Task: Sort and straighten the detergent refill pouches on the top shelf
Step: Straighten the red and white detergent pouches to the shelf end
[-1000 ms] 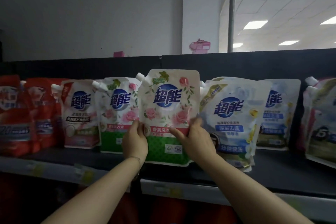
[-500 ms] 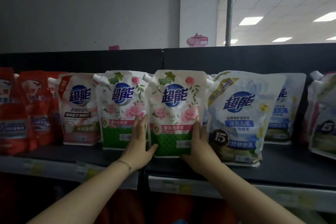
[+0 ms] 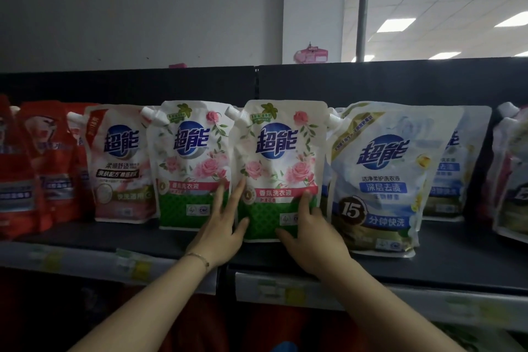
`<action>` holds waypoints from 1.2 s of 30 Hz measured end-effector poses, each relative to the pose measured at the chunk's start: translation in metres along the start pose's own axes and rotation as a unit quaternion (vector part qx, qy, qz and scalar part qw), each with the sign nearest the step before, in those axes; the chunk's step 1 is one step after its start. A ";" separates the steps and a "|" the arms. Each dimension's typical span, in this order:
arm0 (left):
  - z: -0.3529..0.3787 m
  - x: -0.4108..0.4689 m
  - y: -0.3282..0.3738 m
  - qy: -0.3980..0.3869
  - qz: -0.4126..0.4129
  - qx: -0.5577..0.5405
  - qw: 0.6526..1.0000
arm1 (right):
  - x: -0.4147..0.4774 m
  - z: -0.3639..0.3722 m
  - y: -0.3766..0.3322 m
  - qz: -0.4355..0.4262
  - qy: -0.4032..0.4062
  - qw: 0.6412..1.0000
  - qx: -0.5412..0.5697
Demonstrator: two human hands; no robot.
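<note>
- The white-and-green rose-printed detergent refill pouch (image 3: 278,168) stands upright on the dark top shelf (image 3: 457,263), between a matching rose pouch (image 3: 191,163) on its left and a blue-white pouch (image 3: 377,180) on its right.
- The left hand (image 3: 220,228) and right hand (image 3: 313,237) press its lower sides with fingers straight, not clasping.

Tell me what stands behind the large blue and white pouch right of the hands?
A second blue and white pouch stands behind the front pouch; only its right part shows. Whether more stand further back is hidden.

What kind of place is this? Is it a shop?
Most likely a shop aisle: many matching detergent pouches stand facing out on a dark shelf, blurry price labels run along its front edge, and panel lights line the ceiling.
</note>
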State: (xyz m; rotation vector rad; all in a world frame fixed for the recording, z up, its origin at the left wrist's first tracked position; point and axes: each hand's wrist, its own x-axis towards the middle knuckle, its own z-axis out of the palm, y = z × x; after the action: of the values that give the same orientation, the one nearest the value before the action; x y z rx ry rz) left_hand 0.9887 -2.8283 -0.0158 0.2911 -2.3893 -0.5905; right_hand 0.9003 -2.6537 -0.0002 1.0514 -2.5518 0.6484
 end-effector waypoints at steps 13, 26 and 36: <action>0.002 -0.006 -0.002 0.064 0.107 0.118 0.985 | -0.001 0.015 -0.001 -0.115 0.200 0.972 -0.049; 0.004 -0.004 0.002 0.038 0.129 0.250 0.959 | 0.000 0.014 -0.003 -0.137 0.152 0.977 -0.057; 0.004 0.020 0.025 0.001 0.061 0.352 0.934 | 0.017 0.018 0.006 -0.076 0.006 0.997 -0.024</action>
State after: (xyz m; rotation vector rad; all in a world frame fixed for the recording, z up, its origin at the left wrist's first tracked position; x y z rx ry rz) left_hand 0.9697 -2.8125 0.0045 0.4377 -2.5134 0.3502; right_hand 0.8829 -2.6688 -0.0096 1.2070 -2.4348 0.5479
